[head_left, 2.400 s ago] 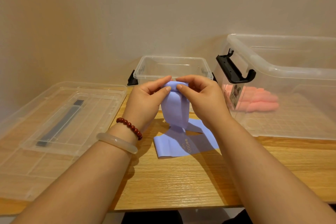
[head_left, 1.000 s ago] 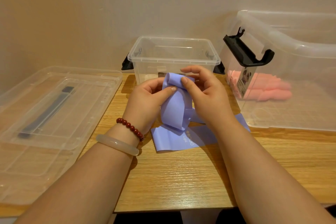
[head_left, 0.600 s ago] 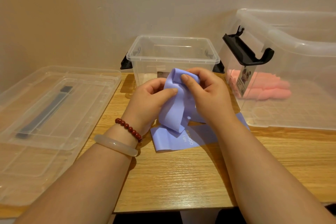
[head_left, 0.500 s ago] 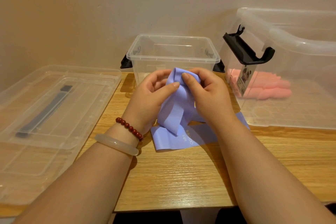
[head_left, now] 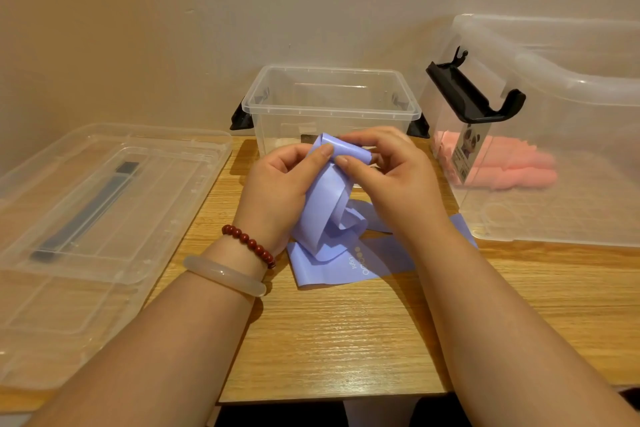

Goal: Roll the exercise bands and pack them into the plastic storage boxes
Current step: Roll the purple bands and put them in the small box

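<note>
Both hands, left [head_left: 277, 184] and right [head_left: 391, 180], pinch the barely started roll of a lilac rubber exercise band [head_left: 329, 218], its tail trailing on the wooden table [head_left: 346, 340]. Pink rolled bands [head_left: 512, 166] already fill the large clear plastic box [head_left: 554, 211]; the small clear box [head_left: 332, 104] looks empty.

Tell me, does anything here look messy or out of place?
The purple band looks untidy: the left hand and right hand pinch a loose roll at its top, while the rest hangs twisted and folded over itself onto the table. Nothing looks spilled or broken.
</note>
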